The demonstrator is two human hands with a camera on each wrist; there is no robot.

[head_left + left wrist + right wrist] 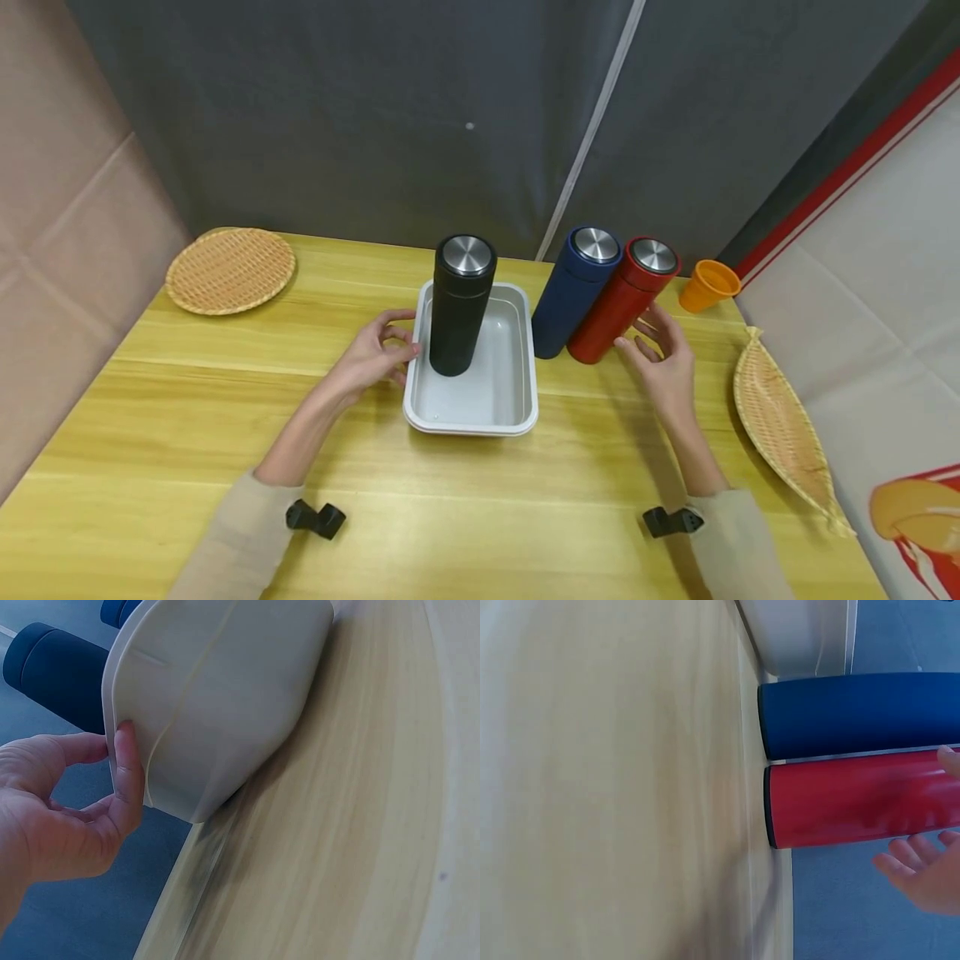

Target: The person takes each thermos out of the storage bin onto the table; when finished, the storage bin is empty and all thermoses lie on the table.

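A black thermos bottle (459,325) with a steel-topped lid stands in a light grey plastic tub (471,430). My left hand (371,354) pinches the tub's left rim between thumb and fingers, which the left wrist view shows close up. To the right of the tub, a blue thermos bottle (572,300) and a red thermos bottle (621,308) stand side by side. My right hand (666,362) is beside the red bottle, fingers parted and loosely bent. In the right wrist view its thumb overlaps the red bottle, and the other fingertips are at the bottle's near side.
An orange cup (707,287) stands at the back right, behind the red bottle. Round woven trays (231,271) lie at the back left. A woven basket (783,425) sits along the right edge of the wooden table (465,517). A dark grey curtain (360,125) hangs behind the table.
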